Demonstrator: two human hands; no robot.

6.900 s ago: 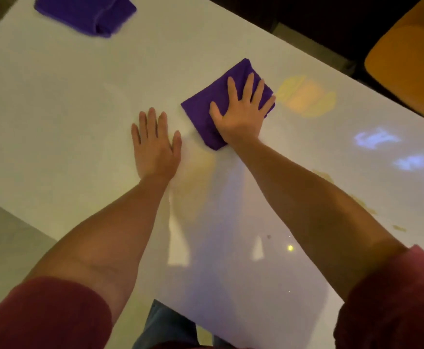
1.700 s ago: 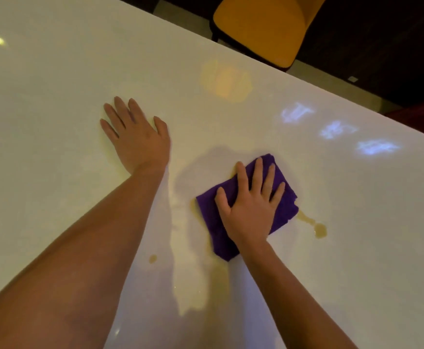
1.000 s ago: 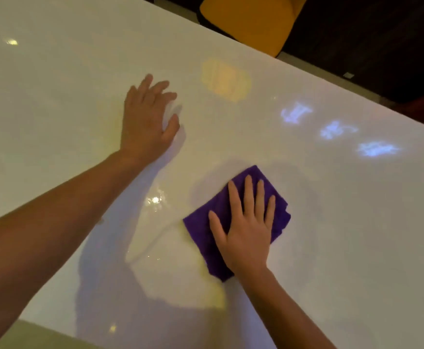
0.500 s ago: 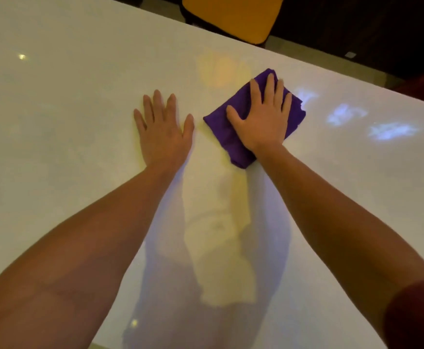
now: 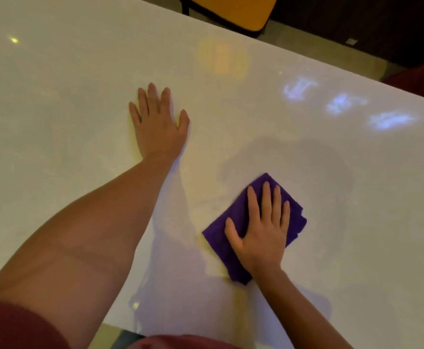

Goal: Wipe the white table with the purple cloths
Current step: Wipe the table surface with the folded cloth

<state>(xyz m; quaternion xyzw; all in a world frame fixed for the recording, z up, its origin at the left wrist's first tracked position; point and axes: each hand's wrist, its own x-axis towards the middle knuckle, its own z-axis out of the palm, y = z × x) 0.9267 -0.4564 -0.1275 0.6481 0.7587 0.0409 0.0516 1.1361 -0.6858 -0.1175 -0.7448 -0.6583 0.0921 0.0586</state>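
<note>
The right hand (image 5: 261,238) presses spread fingers flat on the folded purple cloth (image 5: 233,222), at five o'clock on the glossy white counter (image 5: 67,102). The left hand (image 5: 159,127) lies flat, fingers spread, centrally. An orange chair (image 5: 233,8) stands at twelve o'clock over dark floor.

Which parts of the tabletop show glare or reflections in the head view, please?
Head view: the glossy white table mirrors an orange patch below the yellow chair, three bluish patches at right, and a small bright glint at far left; soft shadows surround the purple cloth.
</note>
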